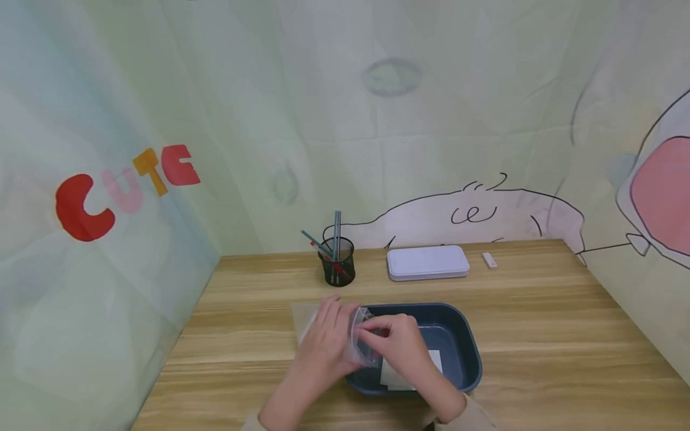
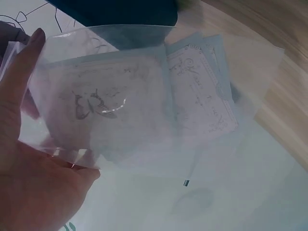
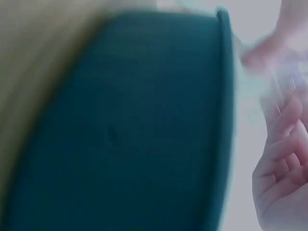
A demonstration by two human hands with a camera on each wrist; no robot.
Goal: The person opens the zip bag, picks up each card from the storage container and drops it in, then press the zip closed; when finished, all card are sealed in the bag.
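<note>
My left hand grips a clear plastic bag over the left side of a dark blue tray. In the left wrist view, pale printed cards show through the bag, the front one bearing a butterfly. More cards fan out beyond them. The thumb lies along one end of the bag. My right hand has its thumb and fingertips pinched together at the bag's mouth. Its curled fingers show at the edge of the right wrist view.
White paper pieces lie in the tray. Behind it stand a black mesh pen cup with pens, a white case and a small white block. A translucent sheet shows left of the tray. A printed curtain borders the table.
</note>
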